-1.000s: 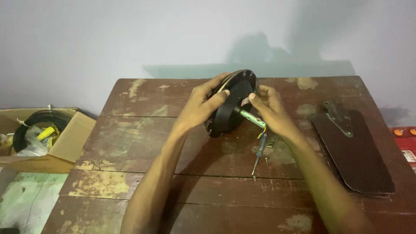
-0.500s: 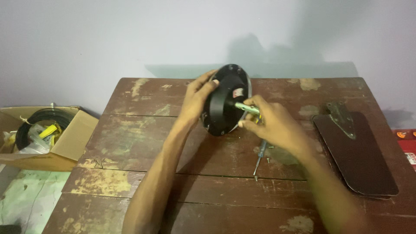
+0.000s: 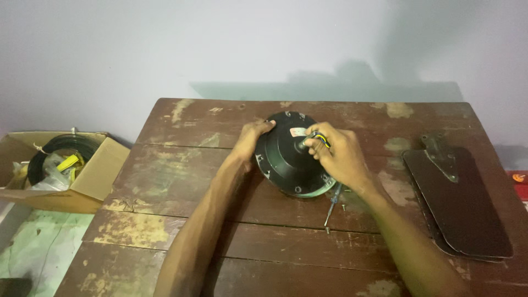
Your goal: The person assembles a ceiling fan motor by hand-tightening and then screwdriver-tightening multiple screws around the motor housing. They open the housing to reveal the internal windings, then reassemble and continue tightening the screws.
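Observation:
A round black fan motor (image 3: 286, 157) with a green lower rim lies flat on the worn wooden table (image 3: 165, 220). My left hand (image 3: 252, 136) grips its left edge. My right hand (image 3: 336, 154) rests on top of the motor, fingers closed around the central shaft and the yellow-green wires there. A thin screwdriver (image 3: 331, 204) lies on the table just below the motor, beside my right wrist.
Dark brown fan blades (image 3: 459, 203) with a metal bracket lie stacked at the table's right side. A small screw (image 3: 343, 207) sits near the screwdriver. A cardboard box (image 3: 91, 179) with coiled black cable stands left of the table. A grey wall rises behind.
The motor, held tilted on edge above the table earlier, now lies flat on the wood. My right hand has moved onto its central shaft; my left hand stays on the left rim.

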